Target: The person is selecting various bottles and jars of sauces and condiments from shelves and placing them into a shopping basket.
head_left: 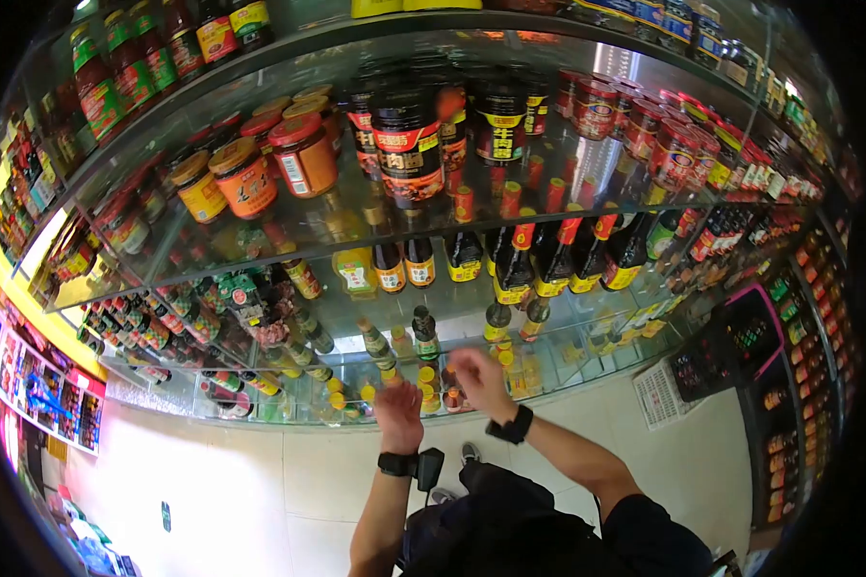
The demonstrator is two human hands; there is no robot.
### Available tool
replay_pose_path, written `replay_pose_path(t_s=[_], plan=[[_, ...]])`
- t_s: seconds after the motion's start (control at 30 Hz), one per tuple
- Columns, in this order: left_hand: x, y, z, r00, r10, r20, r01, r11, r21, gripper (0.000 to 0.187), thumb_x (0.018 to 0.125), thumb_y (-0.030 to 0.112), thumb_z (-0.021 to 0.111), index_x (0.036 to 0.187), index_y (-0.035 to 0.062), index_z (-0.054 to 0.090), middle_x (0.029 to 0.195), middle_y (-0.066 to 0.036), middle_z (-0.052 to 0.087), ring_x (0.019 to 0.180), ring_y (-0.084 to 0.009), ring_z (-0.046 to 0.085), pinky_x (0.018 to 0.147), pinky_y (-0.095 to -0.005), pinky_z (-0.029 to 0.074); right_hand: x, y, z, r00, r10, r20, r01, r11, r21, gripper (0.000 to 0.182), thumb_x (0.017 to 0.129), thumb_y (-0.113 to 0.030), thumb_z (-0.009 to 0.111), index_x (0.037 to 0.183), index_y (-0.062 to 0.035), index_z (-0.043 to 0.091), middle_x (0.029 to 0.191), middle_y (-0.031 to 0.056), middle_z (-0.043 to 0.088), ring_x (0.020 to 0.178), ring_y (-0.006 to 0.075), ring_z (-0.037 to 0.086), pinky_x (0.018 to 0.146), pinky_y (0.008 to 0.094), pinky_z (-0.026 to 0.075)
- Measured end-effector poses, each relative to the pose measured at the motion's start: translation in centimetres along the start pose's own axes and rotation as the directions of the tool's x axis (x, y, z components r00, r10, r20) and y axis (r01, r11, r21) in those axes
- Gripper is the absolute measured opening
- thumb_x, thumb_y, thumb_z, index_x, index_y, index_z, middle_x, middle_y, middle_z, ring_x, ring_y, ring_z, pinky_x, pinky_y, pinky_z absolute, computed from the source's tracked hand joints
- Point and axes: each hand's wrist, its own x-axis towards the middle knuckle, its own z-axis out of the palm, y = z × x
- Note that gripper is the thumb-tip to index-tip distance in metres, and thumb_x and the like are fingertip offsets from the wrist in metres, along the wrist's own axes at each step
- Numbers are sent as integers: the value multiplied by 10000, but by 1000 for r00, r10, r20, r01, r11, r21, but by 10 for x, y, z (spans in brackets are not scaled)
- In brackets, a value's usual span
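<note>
Nearest are the person's dark-clothed legs, with shoes on the pale tiled floor [260,481]. Both forearms reach away toward the bottom tier of a glass shelf unit [289,231], each wrist carrying a black band.

The left hand [400,412] is seen from the back, fingers loosely together and pointing at the small yellow-capped bottles [427,383] on the low shelf. It seems to touch them, though the blur makes it hard to tell whether it grips any. The right hand [479,381], just to its right and slightly farther, is smeared by motion; its fingers curl inward near the same cluster, and whether they hold anything cannot be told.

Beyond the hands, on the next tier, stand green-capped bottles [425,332] and dark sauce bottles with yellow labels [515,260]. Farther up, orange-lidded jars [303,154] sit left of black jars with red and yellow labels [409,144], with red-lidded jars [645,125] to the right. Black crates [731,351] stand on the floor at the right; a colourful display [38,385] lines the left.
</note>
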Motion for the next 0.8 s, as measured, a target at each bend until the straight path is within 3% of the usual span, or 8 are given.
replay_pose_path(t_s=[0.03,0.1,0.17,0.23,0.33,0.4,0.57,0.8], plan=[[8,-10,-21,999,-43,17,43,999,-28,191,798,268,465,805,80,503,833,-58,559,793,-201,541,775,-326,456,-24,21,-1,999,30,18,-30,1000,-8,99,768,12,515,863,-6,536,769,42,574,714,125,565,573,228,447],[15,-35,-57,994,-101,40,102,994,-24,179,795,260,466,783,86,505,801,-48,560,765,-193,541,755,-321,458,-68,27,-10,977,202,73,-209,973,98,85,792,17,490,860,1,539,798,34,578,712,88,551,653,234,455],[10,-54,-68,985,-160,61,161,987,-21,169,793,253,468,760,91,507,768,-37,561,736,-185,541,735,-315,460,-110,46,-19,927,364,85,-365,931,-3,91,782,26,495,853,2,546,773,38,577,724,94,556,659,240,461],[-4,-72,-68,956,-269,-121,268,963,-23,136,774,214,448,736,98,509,727,-22,558,680,-172,532,695,-305,457,-148,68,-31,900,431,72,-436,896,83,97,777,32,491,850,5,548,764,42,578,725,98,559,650,240,462],[-13,-99,-78,916,-344,-207,346,938,-28,121,744,183,423,714,100,506,707,-17,549,655,-169,521,678,-301,450,-187,87,-50,841,537,68,-535,806,252,122,757,42,480,846,9,556,745,58,584,717,110,564,615,230,458],[-18,-112,-76,908,-347,-234,359,933,10,121,722,178,416,712,95,503,704,-21,543,662,-178,518,687,-310,450,-200,97,-64,698,715,25,-682,654,327,121,745,30,487,833,-8,562,717,51,584,667,115,564,572,226,446],[-34,-152,-65,894,-327,-305,383,913,143,152,746,200,410,769,72,488,783,-53,531,725,-195,506,700,-334,448,-215,95,-99,632,772,-65,-676,591,439,122,752,-10,484,834,-10,575,721,70,600,640,133,571,586,240,459],[-64,-256,-24,901,-347,-261,412,874,258,169,755,206,403,791,59,478,781,-57,520,721,-191,503,696,-325,451,-251,97,-191,591,801,-94,-625,528,576,119,764,-59,495,838,-29,582,742,73,602,682,151,581,612,267,470]])
